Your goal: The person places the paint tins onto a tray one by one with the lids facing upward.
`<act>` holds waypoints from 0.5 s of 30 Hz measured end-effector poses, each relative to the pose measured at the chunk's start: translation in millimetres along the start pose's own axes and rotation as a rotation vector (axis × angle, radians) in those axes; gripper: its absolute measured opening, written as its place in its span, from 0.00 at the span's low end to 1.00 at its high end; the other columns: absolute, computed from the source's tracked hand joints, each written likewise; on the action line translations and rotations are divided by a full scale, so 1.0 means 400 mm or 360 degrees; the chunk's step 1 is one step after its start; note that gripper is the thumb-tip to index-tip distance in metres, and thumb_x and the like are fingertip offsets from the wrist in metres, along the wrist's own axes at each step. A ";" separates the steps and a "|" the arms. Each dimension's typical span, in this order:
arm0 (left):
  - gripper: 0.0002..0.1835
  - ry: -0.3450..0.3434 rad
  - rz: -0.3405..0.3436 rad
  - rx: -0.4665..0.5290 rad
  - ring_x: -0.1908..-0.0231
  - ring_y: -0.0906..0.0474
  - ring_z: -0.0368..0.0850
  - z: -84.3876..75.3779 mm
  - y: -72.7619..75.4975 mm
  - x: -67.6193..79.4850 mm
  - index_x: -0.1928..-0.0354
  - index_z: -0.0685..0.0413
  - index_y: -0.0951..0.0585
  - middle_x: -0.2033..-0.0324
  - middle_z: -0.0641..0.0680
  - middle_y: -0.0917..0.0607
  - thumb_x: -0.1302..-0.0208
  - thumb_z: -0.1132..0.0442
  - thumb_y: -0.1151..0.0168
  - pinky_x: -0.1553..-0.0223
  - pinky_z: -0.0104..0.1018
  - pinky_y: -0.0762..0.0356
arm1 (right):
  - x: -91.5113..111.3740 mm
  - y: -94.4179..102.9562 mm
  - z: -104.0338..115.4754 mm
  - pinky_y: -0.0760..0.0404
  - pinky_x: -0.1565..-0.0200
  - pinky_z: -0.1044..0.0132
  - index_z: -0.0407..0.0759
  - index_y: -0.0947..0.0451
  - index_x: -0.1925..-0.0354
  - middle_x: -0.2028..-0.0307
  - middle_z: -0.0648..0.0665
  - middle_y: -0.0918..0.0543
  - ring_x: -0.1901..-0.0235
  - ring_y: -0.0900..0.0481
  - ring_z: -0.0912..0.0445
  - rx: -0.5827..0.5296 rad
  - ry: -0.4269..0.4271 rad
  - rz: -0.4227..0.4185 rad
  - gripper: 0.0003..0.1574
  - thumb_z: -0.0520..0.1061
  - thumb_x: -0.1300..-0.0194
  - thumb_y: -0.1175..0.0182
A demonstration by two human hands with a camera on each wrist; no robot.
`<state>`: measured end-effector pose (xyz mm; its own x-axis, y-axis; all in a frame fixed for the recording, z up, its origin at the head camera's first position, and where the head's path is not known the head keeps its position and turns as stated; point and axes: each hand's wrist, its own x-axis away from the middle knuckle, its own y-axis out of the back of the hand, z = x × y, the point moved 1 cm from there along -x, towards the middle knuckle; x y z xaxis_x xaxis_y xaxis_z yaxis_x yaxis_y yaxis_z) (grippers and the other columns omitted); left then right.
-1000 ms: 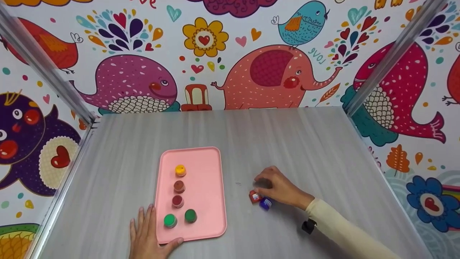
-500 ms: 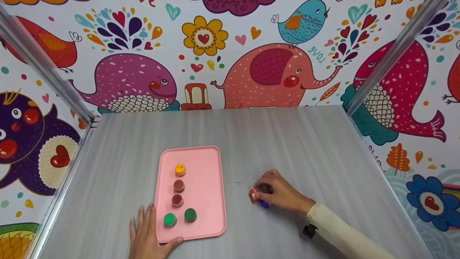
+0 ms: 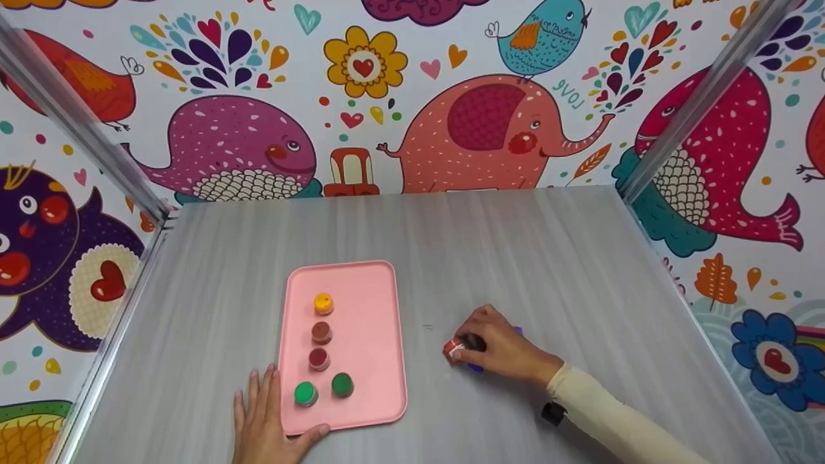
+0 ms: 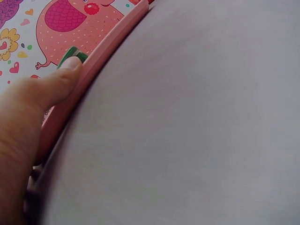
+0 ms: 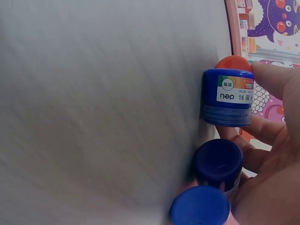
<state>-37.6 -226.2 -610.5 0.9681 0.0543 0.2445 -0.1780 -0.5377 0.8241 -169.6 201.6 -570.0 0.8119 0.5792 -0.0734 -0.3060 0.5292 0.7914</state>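
In the head view, my left hand (image 3: 264, 415) lies along the left side of a pink tray (image 3: 370, 335), fingers straight, thumb at its front rim. On the tray stand small paint jars: a yellow jar (image 3: 323, 303), a brown jar (image 3: 321, 332), a dark red jar (image 3: 318, 359), a light green jar (image 3: 305, 393) and a dark green jar (image 3: 342, 385). Right of the tray, my right hand (image 3: 499, 345) pinches a tilted red paint jar (image 3: 453, 350). A dark jar (image 3: 474, 342) sits within the curl of its fingers. A blue jar (image 5: 228, 96) lies close by in the right wrist view.
Lower in the right wrist view are a dark blue jar (image 5: 219, 161) and a brighter blue jar (image 5: 200, 206). The grey table (image 3: 412, 225) meets a cartoon-printed wall (image 3: 258, 142) at the back. Metal posts (image 3: 702, 103) stand at both back corners.
My right hand has come slightly nearer, and the red jar has shifted a little left and tilted. Blue now shows beyond the hand's right side. The left hand and tray stay put.
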 end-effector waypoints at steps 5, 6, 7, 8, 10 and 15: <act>0.84 -0.0013 -0.0021 0.0023 0.15 0.70 0.77 -0.001 0.001 0.001 0.13 0.68 0.55 0.14 0.73 0.54 0.52 0.14 0.28 0.25 0.65 0.96 | 0.000 0.001 0.003 0.23 0.41 0.52 0.51 0.09 0.50 0.56 0.59 0.12 0.45 0.25 0.56 0.0000 0.0030 0.0039 0.16 0.57 0.28 0.24; 0.84 -0.0017 -0.0028 0.0022 0.15 0.70 0.77 0.000 0.001 0.002 0.13 0.69 0.55 0.14 0.73 0.54 0.52 0.14 0.28 0.25 0.65 0.96 | 0.001 0.002 0.003 0.24 0.39 0.50 0.51 0.09 0.49 0.55 0.60 0.12 0.44 0.24 0.56 -0.0005 0.0027 0.0053 0.16 0.57 0.28 0.24; 0.84 -0.0024 -0.0037 0.0025 0.15 0.69 0.77 0.000 0.002 0.003 0.13 0.69 0.55 0.14 0.73 0.54 0.52 0.14 0.28 0.25 0.66 0.95 | 0.002 0.003 0.003 0.25 0.38 0.48 0.51 0.09 0.49 0.55 0.59 0.12 0.44 0.24 0.55 -0.0015 0.0019 0.0068 0.17 0.58 0.27 0.25; 0.84 -0.0031 -0.0045 0.0027 0.15 0.69 0.77 0.000 0.002 0.003 0.13 0.70 0.55 0.14 0.73 0.54 0.52 0.14 0.29 0.24 0.66 0.95 | 0.003 0.004 0.003 0.26 0.37 0.46 0.50 0.10 0.49 0.54 0.59 0.12 0.43 0.24 0.55 -0.0025 0.0010 0.0082 0.17 0.58 0.27 0.25; 0.84 -0.0047 -0.0062 0.0032 0.15 0.69 0.77 0.001 0.002 0.004 0.14 0.70 0.54 0.14 0.73 0.53 0.51 0.15 0.28 0.24 0.67 0.95 | 0.005 0.006 0.003 0.29 0.34 0.42 0.50 0.10 0.48 0.52 0.59 0.13 0.42 0.23 0.55 -0.0049 -0.0004 0.0111 0.18 0.58 0.27 0.25; 0.83 -0.0056 -0.0058 0.0040 0.15 0.69 0.78 0.002 0.000 0.004 0.14 0.71 0.54 0.15 0.75 0.53 0.50 0.16 0.27 0.25 0.67 0.95 | 0.009 0.007 0.001 0.31 0.33 0.39 0.50 0.12 0.47 0.51 0.57 0.15 0.41 0.24 0.55 -0.0069 0.0017 0.0112 0.16 0.54 0.27 0.24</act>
<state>-36.0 -226.8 -610.4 0.9795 0.0450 0.1961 -0.1383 -0.5571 0.8188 -167.3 204.8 -567.7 0.7825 0.6222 -0.0250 -0.3836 0.5132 0.7678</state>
